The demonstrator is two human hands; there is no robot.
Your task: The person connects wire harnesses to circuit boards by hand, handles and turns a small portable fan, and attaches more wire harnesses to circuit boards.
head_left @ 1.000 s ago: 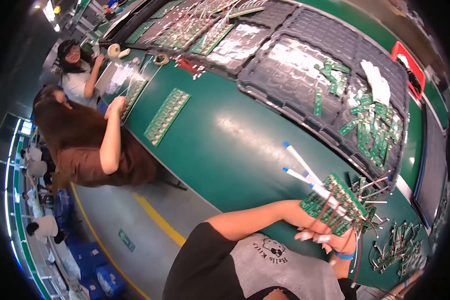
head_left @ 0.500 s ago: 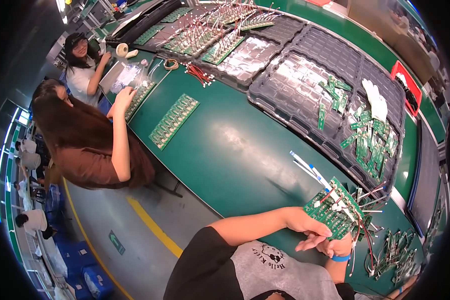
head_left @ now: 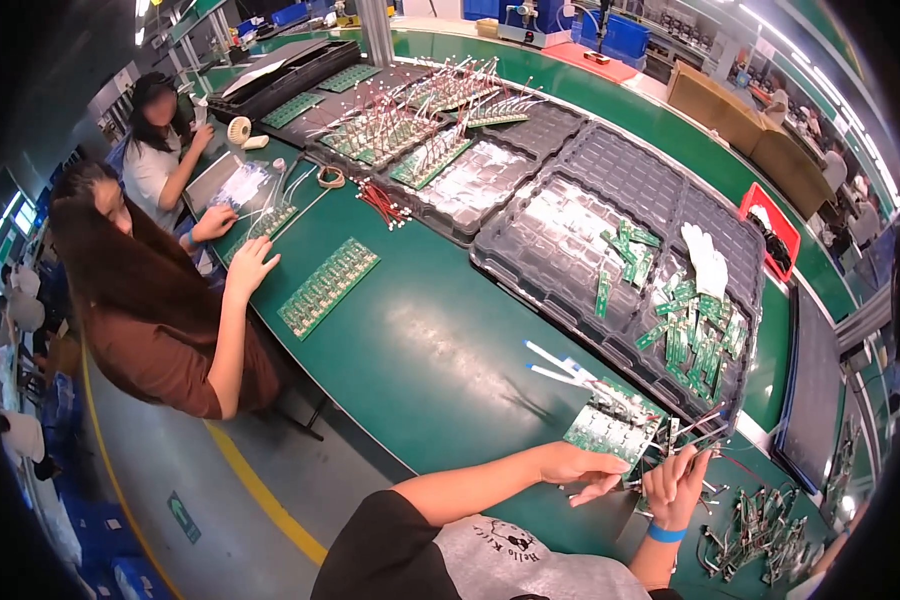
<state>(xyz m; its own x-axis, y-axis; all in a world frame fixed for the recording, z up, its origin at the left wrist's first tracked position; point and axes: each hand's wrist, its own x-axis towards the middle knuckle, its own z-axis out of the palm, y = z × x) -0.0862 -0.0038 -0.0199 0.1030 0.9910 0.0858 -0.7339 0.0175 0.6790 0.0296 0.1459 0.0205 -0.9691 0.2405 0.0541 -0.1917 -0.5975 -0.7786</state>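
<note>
My left hand (head_left: 582, 468) grips the near edge of a green circuit board panel (head_left: 610, 432), thumb on top. White flat cables (head_left: 560, 368) with blue tips lie along its far left side. My right hand (head_left: 672, 490), a blue band on its wrist, is raised at the panel's right edge. Its fingers are bent together among thin wires (head_left: 711, 432) and small boards; what they pinch is too small to make out. Beyond the panel, a black tray (head_left: 570, 255) holds loose narrow circuit boards (head_left: 705, 335) and a white glove (head_left: 706, 260).
Wired small boards (head_left: 755, 535) are heaped at right. Another panel (head_left: 330, 288) lies on the green table (head_left: 440, 330), near red wires (head_left: 380, 203). Wired panels (head_left: 430, 160) fill trays at the back. Two people sit at left; a red bin (head_left: 773, 230) stands far right.
My right hand has risen from beneath the panel to the wires at its right edge. The panel has tilted in my left hand. The whole view has shifted.
</note>
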